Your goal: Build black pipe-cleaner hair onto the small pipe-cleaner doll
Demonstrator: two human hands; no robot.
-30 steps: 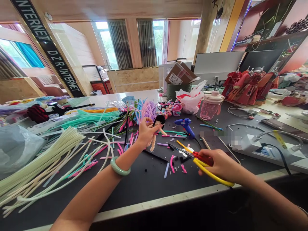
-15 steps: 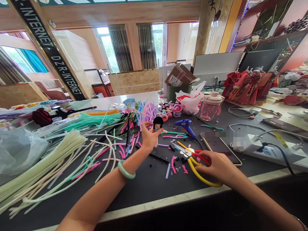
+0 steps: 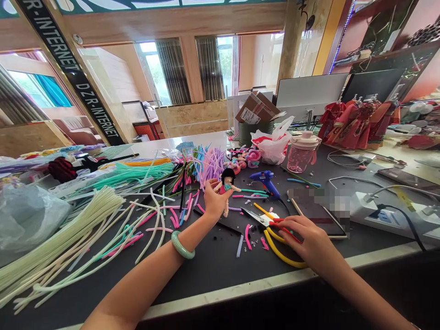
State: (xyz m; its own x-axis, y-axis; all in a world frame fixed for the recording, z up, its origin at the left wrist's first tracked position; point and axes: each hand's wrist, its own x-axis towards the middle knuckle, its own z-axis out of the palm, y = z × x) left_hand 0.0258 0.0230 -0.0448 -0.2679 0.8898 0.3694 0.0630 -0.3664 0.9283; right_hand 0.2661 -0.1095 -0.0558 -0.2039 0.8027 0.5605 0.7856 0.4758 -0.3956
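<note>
My left hand (image 3: 216, 200) pinches a small doll (image 3: 227, 176) with black hair, a pink body and pale fuzzy limbs. Something teal shows at the doll's chest, by my thumb. Over to the right, my right hand (image 3: 307, 234) has its fingers on the red handle of a pair of scissors (image 3: 282, 251), whose other handle is yellow. The scissor blades point left, slightly apart, low over the black tabletop. Cut pink pieces of pipe cleaner (image 3: 248, 237) and dark scraps lie between the two hands.
A blue glue gun (image 3: 266, 180) lies beyond the scissors. Right of it are a tablet-like device (image 3: 314, 213) and a white power strip (image 3: 381, 215) with cables. A pink bottle (image 3: 302, 153) stands behind. Long pale pipe cleaners (image 3: 68, 233) spread across the left side.
The doll has turned and dropped slightly, so its front now shows. The scissors have shifted a little left and lower, with my right hand's fingers less wrapped around the handle.
</note>
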